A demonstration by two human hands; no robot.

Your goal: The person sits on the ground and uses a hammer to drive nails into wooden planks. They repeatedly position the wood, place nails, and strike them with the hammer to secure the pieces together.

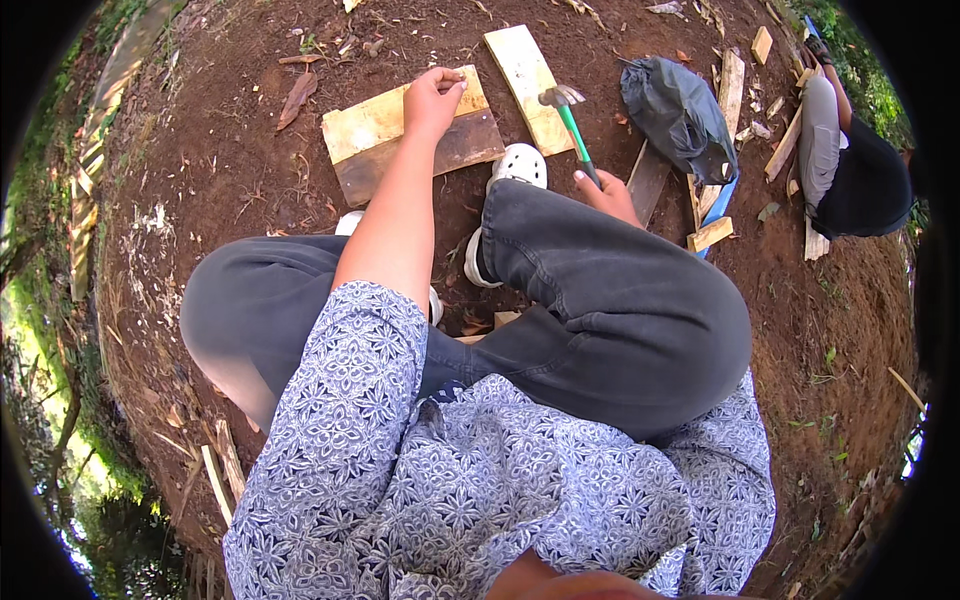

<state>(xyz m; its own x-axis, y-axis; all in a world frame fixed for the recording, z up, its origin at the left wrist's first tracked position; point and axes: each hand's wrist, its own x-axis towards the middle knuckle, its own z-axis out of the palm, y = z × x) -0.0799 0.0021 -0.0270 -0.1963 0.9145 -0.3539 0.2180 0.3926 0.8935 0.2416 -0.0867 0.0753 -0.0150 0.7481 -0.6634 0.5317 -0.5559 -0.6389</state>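
Observation:
My left hand (432,104) is over a pale wooden board (368,123). Its thumb and fingers pinch together near the board's right end, around something too small to make out. Along the near edge of that board lies a dark brown board (385,172). In my right hand (611,198) is a claw hammer (571,130) with a green and black handle, its metal head raised toward a second pale plank (522,75). That plank lies on the ground, right of the two boards.
A dark plastic bag (675,105) rests at the right among wood offcuts, with a small block (710,234) nearby. Another person (860,180) is at the far right. My white clog (520,165) stands close to the boards. Brown soil (240,130) with wood chips surrounds me.

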